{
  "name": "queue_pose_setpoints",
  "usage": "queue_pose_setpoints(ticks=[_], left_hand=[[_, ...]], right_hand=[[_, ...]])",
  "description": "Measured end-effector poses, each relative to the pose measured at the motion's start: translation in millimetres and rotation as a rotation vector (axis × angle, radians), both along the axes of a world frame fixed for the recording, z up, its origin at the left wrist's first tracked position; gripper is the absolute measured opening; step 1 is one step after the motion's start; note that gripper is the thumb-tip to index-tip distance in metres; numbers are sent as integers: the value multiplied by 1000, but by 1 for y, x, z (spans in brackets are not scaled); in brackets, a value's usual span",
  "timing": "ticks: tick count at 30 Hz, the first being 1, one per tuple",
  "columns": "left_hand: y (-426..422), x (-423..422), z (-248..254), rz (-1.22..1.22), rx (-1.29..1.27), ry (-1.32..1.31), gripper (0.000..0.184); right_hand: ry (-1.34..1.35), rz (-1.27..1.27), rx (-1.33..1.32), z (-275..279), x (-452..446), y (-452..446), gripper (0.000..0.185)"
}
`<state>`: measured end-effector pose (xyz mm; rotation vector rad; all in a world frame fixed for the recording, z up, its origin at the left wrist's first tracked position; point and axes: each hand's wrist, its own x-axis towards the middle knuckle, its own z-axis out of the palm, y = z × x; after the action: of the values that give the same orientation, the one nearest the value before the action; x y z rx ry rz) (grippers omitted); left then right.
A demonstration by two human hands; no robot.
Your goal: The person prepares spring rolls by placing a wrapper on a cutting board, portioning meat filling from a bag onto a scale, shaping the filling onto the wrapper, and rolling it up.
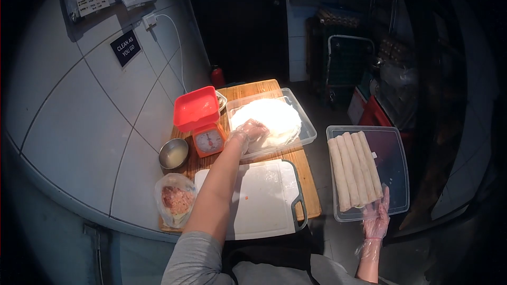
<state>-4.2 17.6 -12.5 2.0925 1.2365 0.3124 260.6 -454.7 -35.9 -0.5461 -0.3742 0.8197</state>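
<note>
In a clear plastic glove, my left hand point(251, 131) reaches over the near left part of a clear plastic container point(308, 134). Its fingers are curled against a bright white round mass point(272, 119), too overexposed to tell its kind; whether they grip any of it is hidden. My right hand point(376, 222), also gloved, is at the near edge of a clear shallow tray point(393, 179), fingers stretched and apart near the ends of several long pale rolls point(355, 171). The rolls lie side by side. What supports the tray is not visible.
On the wooden table point(311, 190) are a white cutting board point(264, 200), an orange kitchen scale point(208, 140) with a red pan point(196, 109), a metal bowl of pale liquid point(174, 154) and a bag of pinkish chopped filling point(177, 200). A tiled wall point(68, 121) borders the left.
</note>
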Motion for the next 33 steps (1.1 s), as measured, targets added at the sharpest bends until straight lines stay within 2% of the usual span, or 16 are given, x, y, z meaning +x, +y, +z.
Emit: queue_pose_setpoints(ticks=[2,5,8,10,12,14,16,17,19,20,22,23,25,28,29,33], left_hand=[[9,-1,-23,25,-38,-100,32],[-17,5,-3,227,30,-63,34],[10,6,-18,287,138,5,33],[39,-1,-32,-63,532,485,29],[59,-5,-42,-107,728,595,28],[71,-5,-46,161,722,333,28],[85,2,1,42,986,735,26],[107,3,0,86,1122,771,26],[51,3,96,-11,1451,1168,19],[37,-2,125,117,1638,1059,18],[28,-7,178,257,887,-320,19],[69,-16,178,118,1091,-307,21],[11,-27,234,103,800,-347,25],[-33,-49,255,66,445,-499,28],[-49,-57,251,76,300,-581,28],[-57,-127,173,-145,322,-521,29]], right_hand=[[-11,9,1,0,1,0,86],[2,-25,-30,5,-6,2,86],[28,-30,-37,8,-8,1,85],[22,-19,-34,8,-8,1,85],[22,-12,-27,10,-8,3,85],[30,-8,-17,11,-9,7,85],[-17,80,15,1,2,13,85],[-39,126,30,-5,7,18,85],[0,143,40,1,-3,44,84],[18,152,48,6,-9,61,83],[45,214,72,3,-15,94,80],[52,255,85,-5,-15,113,79],[75,312,86,-21,-18,155,77],[144,362,39,-27,-39,213,75],[175,377,17,-23,-49,228,74],[214,386,-86,-25,-77,269,71]])
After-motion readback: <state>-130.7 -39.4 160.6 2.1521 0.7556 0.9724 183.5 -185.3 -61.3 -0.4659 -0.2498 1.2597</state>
